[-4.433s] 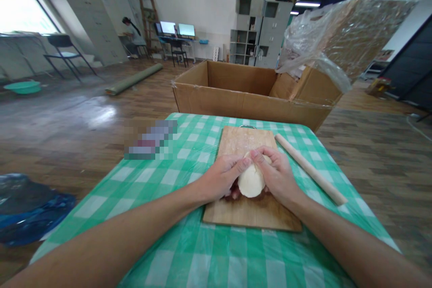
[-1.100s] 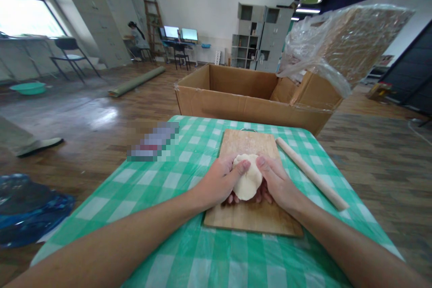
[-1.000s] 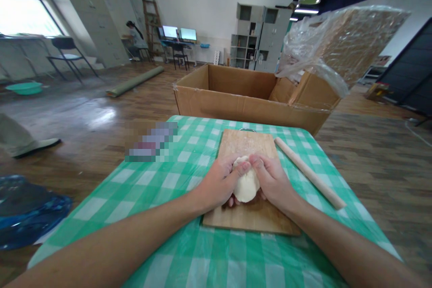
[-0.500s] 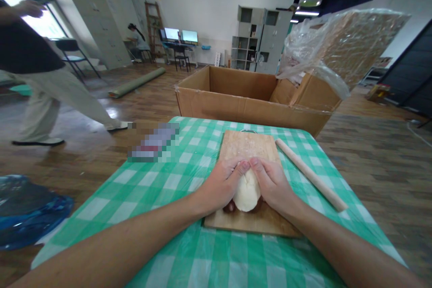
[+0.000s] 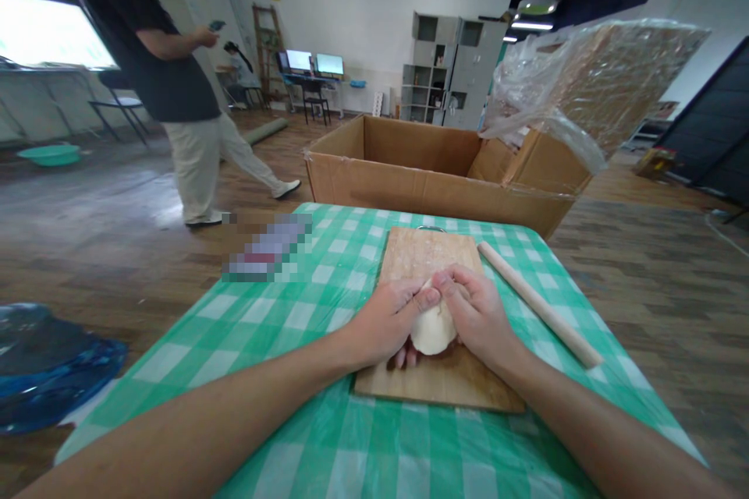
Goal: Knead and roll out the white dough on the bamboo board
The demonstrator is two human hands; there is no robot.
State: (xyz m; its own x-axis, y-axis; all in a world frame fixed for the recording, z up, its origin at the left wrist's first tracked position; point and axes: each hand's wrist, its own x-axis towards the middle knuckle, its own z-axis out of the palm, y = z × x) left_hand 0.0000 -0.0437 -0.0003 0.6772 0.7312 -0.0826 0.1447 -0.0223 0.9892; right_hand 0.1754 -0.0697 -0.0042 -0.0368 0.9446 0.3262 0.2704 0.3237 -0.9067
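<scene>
Between my two hands is a pale lump of dough [image 5: 434, 331], held over a wooden cutting board [image 5: 433, 249]. My left hand [image 5: 391, 319] wraps its left side, with some fingertips showing beneath it. On the other side my right hand [image 5: 477, 310] is closed around the dough, its thumb and fingers pressing the top edge near the left thumb. The underside of the dough is hidden, so I cannot tell whether it touches the board. A wooden rolling pin [image 5: 538, 304] lies slantwise to the right of the board.
A green-and-white checked cloth [image 5: 328, 281] covers the table. At its far left corner lies a blurred-out flat item [image 5: 266, 248]. Beyond the table stands a large open cardboard box [image 5: 421, 183]. To the left, a person [image 5: 181, 86] walks holding a phone.
My fingers have shifted on the dough; the right fingers now fold further over its top, and its visible part looks shorter. The walking person has moved to the right.
</scene>
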